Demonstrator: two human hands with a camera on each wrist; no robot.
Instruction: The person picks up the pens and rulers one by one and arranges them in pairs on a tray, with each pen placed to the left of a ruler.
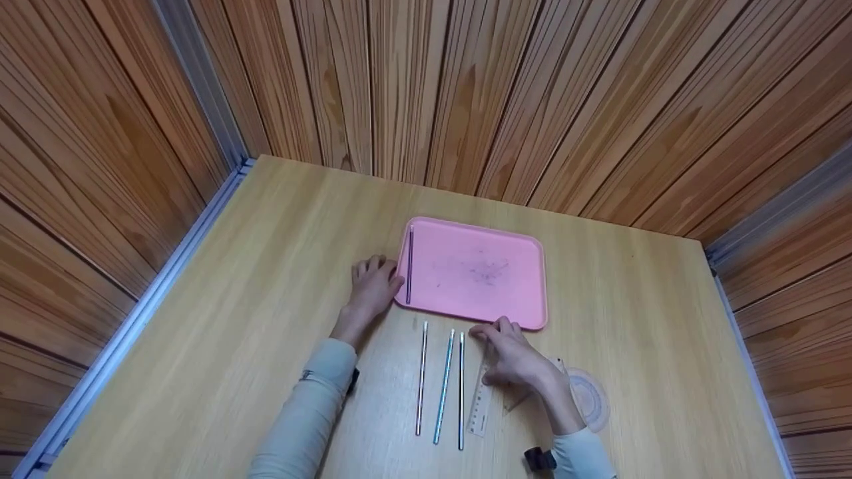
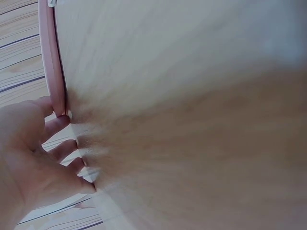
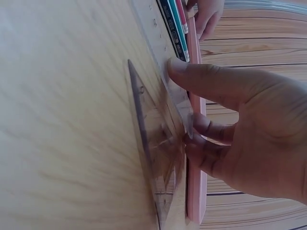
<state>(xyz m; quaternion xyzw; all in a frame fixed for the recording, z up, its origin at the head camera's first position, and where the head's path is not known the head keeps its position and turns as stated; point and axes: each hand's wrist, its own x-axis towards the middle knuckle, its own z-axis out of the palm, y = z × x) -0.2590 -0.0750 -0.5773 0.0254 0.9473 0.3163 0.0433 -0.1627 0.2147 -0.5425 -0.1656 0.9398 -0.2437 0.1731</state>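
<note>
My left hand (image 1: 374, 286) rests at the left edge of a pink tray (image 1: 479, 293), its thumb against the rim and several fingertips down on the table. A dark pencil (image 1: 409, 266) lies inside the tray along that side. Below the tray's near edge, my right hand (image 1: 512, 356) pinches the upper end of a clear ruler (image 1: 478, 412); the thumb (image 3: 178, 67) shows on the ruler's edge in the right wrist view. Left of the ruler lie a reddish pencil (image 1: 421, 379), a teal pencil (image 1: 444, 389) and a black pencil (image 1: 460, 392).
A clear set square (image 3: 156, 143) lies beside the ruler, partly under my right hand in the head view. To the right of that wrist is a clear round-edged protractor (image 1: 591, 399). Wood-plank walls (image 1: 399, 86) border the wooden table (image 1: 266, 319).
</note>
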